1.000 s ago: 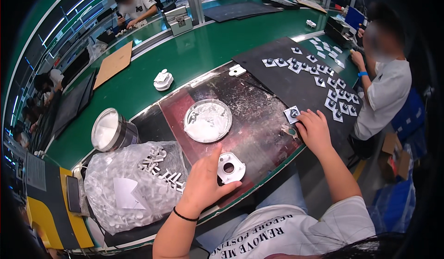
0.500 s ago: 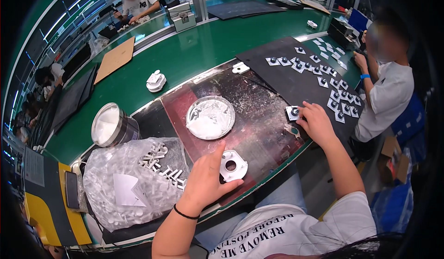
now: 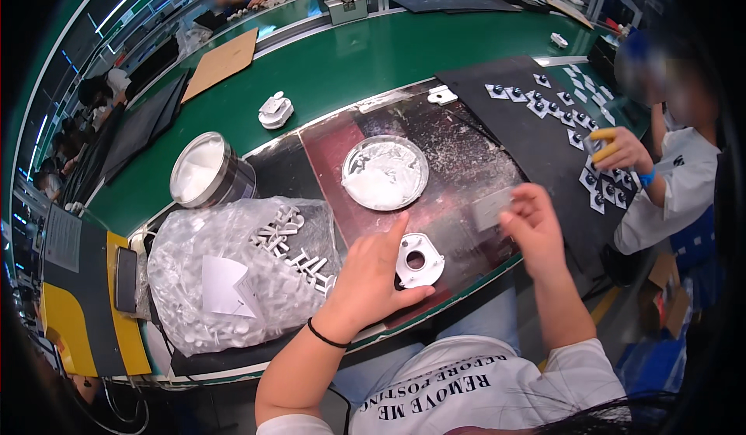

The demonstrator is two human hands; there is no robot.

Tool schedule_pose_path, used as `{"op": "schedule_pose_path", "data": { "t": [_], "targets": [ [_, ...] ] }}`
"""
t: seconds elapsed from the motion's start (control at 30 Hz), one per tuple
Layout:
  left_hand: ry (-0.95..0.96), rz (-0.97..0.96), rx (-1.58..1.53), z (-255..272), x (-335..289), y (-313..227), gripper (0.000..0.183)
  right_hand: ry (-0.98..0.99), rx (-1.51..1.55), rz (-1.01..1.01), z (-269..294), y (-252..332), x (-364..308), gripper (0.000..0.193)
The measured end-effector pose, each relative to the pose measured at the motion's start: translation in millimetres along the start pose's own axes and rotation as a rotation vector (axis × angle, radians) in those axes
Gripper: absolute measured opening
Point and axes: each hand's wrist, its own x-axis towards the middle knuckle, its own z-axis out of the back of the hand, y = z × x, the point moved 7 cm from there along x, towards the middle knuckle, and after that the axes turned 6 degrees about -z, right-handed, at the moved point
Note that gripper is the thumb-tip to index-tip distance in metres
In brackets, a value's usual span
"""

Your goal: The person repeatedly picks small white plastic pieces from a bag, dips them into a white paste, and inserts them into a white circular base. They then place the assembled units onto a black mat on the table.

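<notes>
My left hand (image 3: 377, 268) rests on the worktop, thumb and forefinger spread around a white plate-like part (image 3: 420, 260) with a round hole. It lies between them; whether they touch it is unclear. At the worktop's right, my right hand (image 3: 538, 229) has its fingers curled, thumb and fingertips at the edge of a pale square piece (image 3: 491, 209), blurred by motion. No black round part shows on its visible face. Beyond the white part sits a round shallow dish (image 3: 385, 172) of white paste-like stuff.
A clear plastic bag (image 3: 225, 272) of white plastic pieces and a tub (image 3: 208, 172) of white material stand left. On a black mat (image 3: 486, 85) lie several white squares with black round parts, under a co-worker's hand (image 3: 622, 151). White parts (image 3: 275, 111) sit on the green table.
My right hand has brought the square piece left and nearer; its black round part no longer shows. My left hand stays by the white part. The co-worker reaches over the mat. The view has shifted.
</notes>
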Motion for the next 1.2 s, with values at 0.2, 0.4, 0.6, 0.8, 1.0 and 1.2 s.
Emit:
{"op": "schedule_pose_path", "data": {
  "t": [0.2,0.4,0.6,0.8,1.0,1.2],
  "targets": [
    [-0.019,0.031,0.007,1,-1,0,0.112,0.298,0.087,-0.216,-79,-28,-13,0.029],
    [-0.048,0.031,-0.014,-1,-2,3,0.112,0.217,-0.550,0.204,-88,-9,-18,0.010],
    [-0.073,0.013,-0.002,-3,-2,3,0.111,0.134,-0.796,0.517,-92,-4,-31,0.016],
    [-0.075,0.007,0.009,-2,-1,3,0.108,0.090,-0.936,0.660,-98,5,-40,0.024],
    [-0.059,0.022,-0.009,-2,-1,4,0.109,0.221,-0.962,0.740,-106,7,-34,0.025],
    [-0.067,0.022,-0.022,-3,-2,5,0.110,0.284,-1.019,0.811,-111,10,-38,0.024]
  ]
}}
